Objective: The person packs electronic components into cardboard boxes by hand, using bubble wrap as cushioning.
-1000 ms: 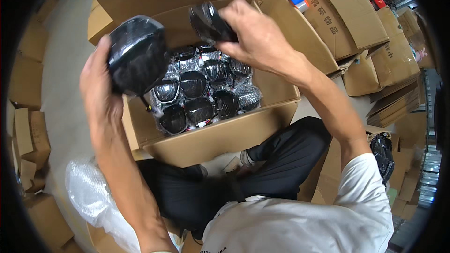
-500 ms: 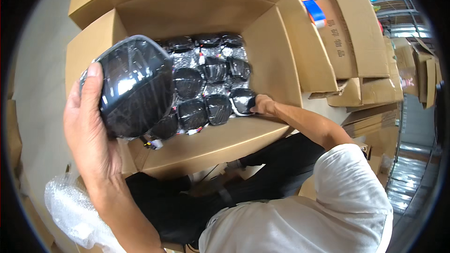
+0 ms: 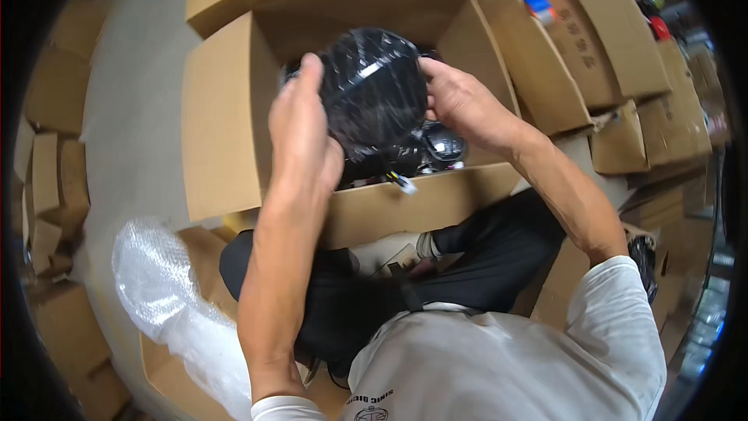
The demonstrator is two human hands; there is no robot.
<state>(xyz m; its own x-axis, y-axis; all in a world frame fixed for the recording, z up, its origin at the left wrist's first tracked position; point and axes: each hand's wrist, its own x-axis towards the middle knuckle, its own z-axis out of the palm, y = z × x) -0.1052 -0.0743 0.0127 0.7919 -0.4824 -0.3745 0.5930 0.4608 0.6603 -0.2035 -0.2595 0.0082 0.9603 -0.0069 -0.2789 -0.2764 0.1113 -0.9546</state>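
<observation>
Holding a film-wrapped black casing (image 3: 374,90) over the open carton (image 3: 413,209), pinching it between left hand (image 3: 302,125) and right hand (image 3: 466,105) in a two-sided grip (presumably for steadiness).

**Warehouse-like packing area**

A packing space is indicated by the open carton (image 3: 220,117) beneath the left hand (image 3: 302,129) and right hand (image 3: 467,105), cardboard boxes (image 3: 615,35) gathered right of the latter, and bubble wrap (image 3: 152,273) and grey floor (image 3: 140,109) left of the former.

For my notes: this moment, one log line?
left hand: holds film-wrapped black housing | right hand: at its right edge | cardboard box: open beneath
</observation>
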